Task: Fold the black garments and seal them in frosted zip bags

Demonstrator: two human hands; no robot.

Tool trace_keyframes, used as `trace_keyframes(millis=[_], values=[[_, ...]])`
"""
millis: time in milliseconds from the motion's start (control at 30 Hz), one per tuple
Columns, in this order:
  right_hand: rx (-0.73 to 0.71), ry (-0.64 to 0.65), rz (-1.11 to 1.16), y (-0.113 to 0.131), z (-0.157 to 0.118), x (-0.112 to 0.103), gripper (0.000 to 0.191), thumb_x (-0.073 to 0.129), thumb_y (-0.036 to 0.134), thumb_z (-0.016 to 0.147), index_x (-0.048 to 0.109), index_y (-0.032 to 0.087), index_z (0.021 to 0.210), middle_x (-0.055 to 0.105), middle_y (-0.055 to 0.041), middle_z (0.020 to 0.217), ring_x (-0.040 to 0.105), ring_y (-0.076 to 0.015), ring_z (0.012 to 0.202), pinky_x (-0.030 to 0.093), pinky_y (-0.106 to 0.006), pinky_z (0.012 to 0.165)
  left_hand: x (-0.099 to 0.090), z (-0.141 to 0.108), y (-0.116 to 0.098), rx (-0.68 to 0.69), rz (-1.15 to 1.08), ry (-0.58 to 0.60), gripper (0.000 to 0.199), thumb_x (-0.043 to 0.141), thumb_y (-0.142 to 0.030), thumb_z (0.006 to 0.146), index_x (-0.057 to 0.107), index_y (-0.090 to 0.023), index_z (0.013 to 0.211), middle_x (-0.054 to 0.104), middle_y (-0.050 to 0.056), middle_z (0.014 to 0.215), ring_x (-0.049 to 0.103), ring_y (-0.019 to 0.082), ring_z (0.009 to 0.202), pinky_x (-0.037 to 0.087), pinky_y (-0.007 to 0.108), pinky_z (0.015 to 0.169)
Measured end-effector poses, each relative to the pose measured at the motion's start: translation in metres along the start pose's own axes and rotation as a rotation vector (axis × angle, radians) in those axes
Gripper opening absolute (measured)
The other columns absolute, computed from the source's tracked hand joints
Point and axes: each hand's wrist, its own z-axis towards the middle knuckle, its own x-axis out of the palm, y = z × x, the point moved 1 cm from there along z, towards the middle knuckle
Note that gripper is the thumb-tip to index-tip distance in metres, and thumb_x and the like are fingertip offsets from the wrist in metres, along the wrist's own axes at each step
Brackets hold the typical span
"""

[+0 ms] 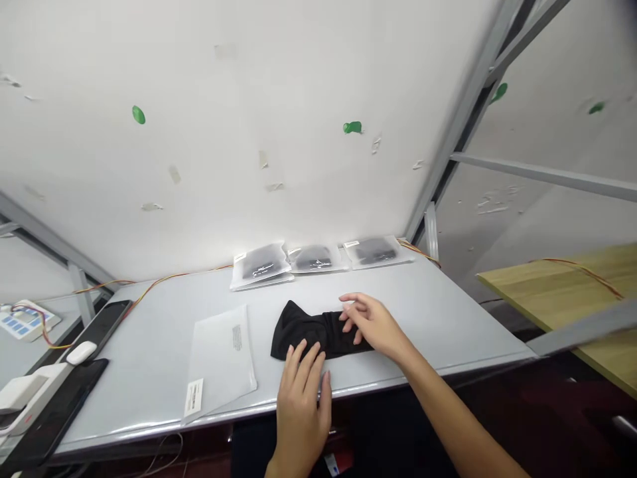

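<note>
A black folded piece of cloth (298, 330) lies flat on the grey table near its front edge; its exact kind I cannot make out. My left hand (302, 395) rests its outstretched fingertips on the cloth's near edge, fingers slightly apart. Over the right part of the cloth is my right hand (371, 323), its fingers loosely bent and spread, with nothing visible between them. It hides part of the cloth. To the left lies a flat frosted plastic bag (219, 358) with a white label at its lower corner and small print on it.
Along the back wall lie packed bags with dark contents: a left one (261, 263), a middle one (316, 257) and a right one (375, 251). At the left edge are black phones (79, 398), a white earbud case (81, 352) and a power strip (40, 398).
</note>
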Motion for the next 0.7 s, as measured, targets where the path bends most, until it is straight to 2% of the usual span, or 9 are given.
trace_keyframes(millis=[100,133,233,300,367,433,533,633,700], values=[[0.003,-0.302,-0.242,-0.006,-0.017,-0.027,0.045,0.060,0.063,0.085,0.069,0.022,0.102,0.069,-0.0034,0.081,0.066,-0.0210,0.069,0.054,-0.036,0.064,-0.003,-0.003,0.006,0.010,-0.006,0.013,0.037,0.054,-0.011,0.102,0.062,-0.019,0.138,0.071,0.010,0.138,0.062,0.029,0.135,0.057,0.053,0.111],[0.033,-0.351,-0.359,-0.008,-0.023,-0.032,0.046,0.063,0.065,0.083,0.070,0.022,0.097,0.070,-0.0045,0.083,0.066,-0.0223,0.071,0.052,-0.037,0.068,-0.002,-0.003,0.006,0.011,-0.007,0.016,0.038,0.054,-0.012,0.102,0.062,-0.019,0.138,0.071,0.010,0.138,0.064,0.028,0.133,0.058,0.052,0.110],[0.053,-0.339,-0.632,-0.014,-0.036,-0.031,0.045,0.067,0.069,0.077,0.064,0.024,0.079,0.071,-0.0083,0.087,0.067,-0.0286,0.084,0.049,-0.039,0.072,0.000,0.000,0.005,0.021,-0.019,0.029,0.039,0.053,-0.013,0.102,0.062,-0.019,0.140,0.072,0.010,0.136,0.068,0.027,0.127,0.061,0.048,0.106],[0.010,-0.293,-0.716,-0.018,-0.040,-0.023,0.041,0.066,0.063,0.078,0.055,0.025,0.070,0.068,-0.0077,0.080,0.065,-0.0289,0.085,0.046,-0.037,0.071,0.002,0.003,0.001,0.038,-0.046,0.046,0.040,0.052,-0.012,0.103,0.061,-0.018,0.141,0.072,0.011,0.136,0.068,0.026,0.127,0.061,0.047,0.106],[0.023,-0.245,-0.694,-0.021,-0.039,-0.019,0.037,0.063,0.057,0.081,0.048,0.027,0.066,0.063,-0.0037,0.070,0.062,-0.0250,0.074,0.043,-0.034,0.065,0.001,0.007,-0.003,0.060,-0.072,0.063,0.040,0.052,-0.012,0.103,0.060,-0.017,0.142,0.072,0.011,0.137,0.067,0.026,0.130,0.061,0.046,0.107],[0.064,-0.241,-0.581,-0.022,-0.036,-0.024,0.032,0.061,0.053,0.081,0.049,0.026,0.067,0.061,-0.0002,0.066,0.059,-0.0213,0.066,0.041,-0.032,0.062,-0.001,0.009,-0.005,0.071,-0.076,0.069,0.040,0.053,-0.012,0.102,0.060,-0.017,0.142,0.071,0.010,0.138,0.063,0.028,0.134,0.059,0.050,0.110],[0.046,-0.365,-0.455,-0.014,-0.032,-0.040,0.023,0.064,0.048,0.078,0.058,0.026,0.079,0.064,0.0008,0.071,0.058,-0.0198,0.065,0.043,-0.031,0.063,-0.003,0.009,-0.005,0.046,-0.067,0.078,0.040,0.054,-0.013,0.102,0.061,-0.019,0.141,0.071,0.010,0.139,0.062,0.029,0.135,0.055,0.055,0.114],[-0.097,-0.518,-0.465,0.001,-0.034,-0.041,0.020,0.066,0.041,0.081,0.064,0.024,0.091,0.065,-0.0017,0.079,0.056,-0.0202,0.066,0.046,-0.034,0.066,-0.001,0.006,-0.002,0.002,-0.103,0.104,0.040,0.054,-0.015,0.103,0.060,-0.021,0.142,0.071,0.009,0.139,0.064,0.027,0.134,0.055,0.052,0.114],[-0.284,-0.562,-0.498,0.008,-0.039,-0.024,0.015,0.062,0.033,0.087,0.066,0.024,0.099,0.063,-0.0036,0.082,0.057,-0.0223,0.073,0.049,-0.036,0.071,0.001,0.005,0.000,-0.034,-0.150,0.117,0.043,0.054,-0.017,0.104,0.058,-0.023,0.146,0.070,0.008,0.141,0.063,0.026,0.136,0.056,0.049,0.114]])
